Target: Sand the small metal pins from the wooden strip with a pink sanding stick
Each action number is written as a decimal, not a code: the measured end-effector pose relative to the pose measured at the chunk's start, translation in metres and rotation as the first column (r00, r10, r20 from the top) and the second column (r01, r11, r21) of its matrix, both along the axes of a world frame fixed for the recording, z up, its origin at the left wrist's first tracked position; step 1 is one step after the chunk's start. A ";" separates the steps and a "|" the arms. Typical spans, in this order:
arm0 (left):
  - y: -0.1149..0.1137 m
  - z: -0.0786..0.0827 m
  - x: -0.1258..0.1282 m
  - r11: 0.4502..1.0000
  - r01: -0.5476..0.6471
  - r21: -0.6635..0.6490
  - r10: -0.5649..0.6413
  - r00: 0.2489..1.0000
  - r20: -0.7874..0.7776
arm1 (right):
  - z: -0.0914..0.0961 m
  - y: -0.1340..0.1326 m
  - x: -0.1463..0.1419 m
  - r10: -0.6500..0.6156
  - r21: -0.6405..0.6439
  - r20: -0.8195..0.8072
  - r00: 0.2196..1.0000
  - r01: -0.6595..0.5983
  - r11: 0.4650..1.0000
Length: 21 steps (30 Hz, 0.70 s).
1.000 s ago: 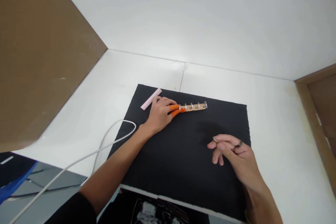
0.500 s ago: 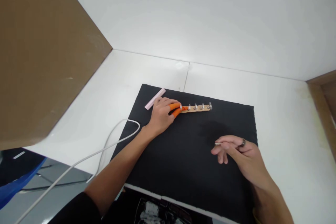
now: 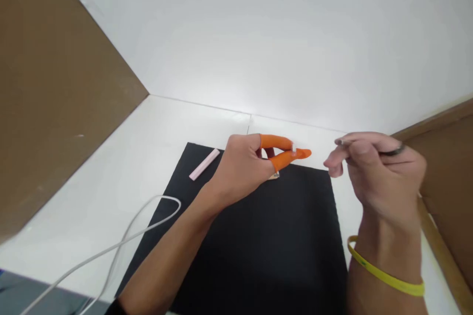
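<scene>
My left hand [image 3: 242, 165] is raised above the black mat [image 3: 266, 241], with orange finger covers on thumb and index finger. Between those two fingertips it pinches a small clear-white piece [image 3: 294, 148]. Below the hand the end of a light wooden strip [image 3: 274, 176] peeks out; the rest of it is hidden. My right hand [image 3: 384, 167], a dark ring on one finger, is held up to the right of the left hand. Its thumb and index finger close on a small, thin metallic-looking piece [image 3: 340, 141], too small to name.
A pale pink bar [image 3: 204, 164] lies on the mat's far left part. A white cable [image 3: 125, 241] loops over the mat's left edge. Brown panels stand at the left [image 3: 66, 93] and right [image 3: 443, 172], with a white wall [image 3: 258, 39] behind.
My left hand has lifted off the wooden strip and moved right, the clear-white piece in its fingertips. My right hand has risen up and to the right. The view has shifted.
</scene>
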<state>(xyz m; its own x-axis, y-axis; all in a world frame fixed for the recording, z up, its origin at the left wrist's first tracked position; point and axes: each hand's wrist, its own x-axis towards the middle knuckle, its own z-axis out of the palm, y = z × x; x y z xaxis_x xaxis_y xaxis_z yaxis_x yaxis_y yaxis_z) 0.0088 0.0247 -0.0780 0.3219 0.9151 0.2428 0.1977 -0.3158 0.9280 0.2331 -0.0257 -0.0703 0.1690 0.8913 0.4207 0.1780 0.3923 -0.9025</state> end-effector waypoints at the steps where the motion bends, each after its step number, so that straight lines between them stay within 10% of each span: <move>1: 0.007 0.008 0.006 1.000 0.023 -0.019 -0.023 0.999 0.031 | 0.009 0.004 0.000 0.043 0.041 0.022 0.999 -0.044 0.998; 5: 0.026 0.027 0.019 0.999 0.047 -0.022 -0.045 0.997 0.060 | 0.023 0.018 -0.010 0.144 0.062 0.089 0.986 -0.150 0.987; 9: 0.034 0.032 0.020 0.999 0.050 -0.012 -0.049 0.997 0.066 | 0.021 0.031 -0.017 -0.113 0.261 -0.048 0.992 0.122 0.957; 14: 0.037 0.039 0.012 0.999 0.052 -0.003 -0.051 0.991 0.126 | 0.033 0.022 -0.020 0.055 0.135 0.367 0.929 -0.111 0.985; 19: 0.031 0.048 0.004 0.995 0.096 -0.036 -0.092 0.992 0.081 | 0.031 0.013 -0.029 -0.344 0.332 0.052 0.938 0.309 0.891; 21: 0.027 0.052 0.001 0.996 0.083 -0.018 -0.082 0.995 0.063 | 0.030 0.004 -0.028 -0.333 0.330 0.167 0.928 0.266 0.906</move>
<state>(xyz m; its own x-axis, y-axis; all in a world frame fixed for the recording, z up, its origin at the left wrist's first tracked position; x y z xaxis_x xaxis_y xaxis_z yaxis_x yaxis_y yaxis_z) 0.0101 0.0518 -0.0264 0.3814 0.8910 0.2463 0.1135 -0.3096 0.9441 0.2052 -0.0214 -0.0403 0.2839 0.6409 0.7132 0.5051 0.5323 -0.6794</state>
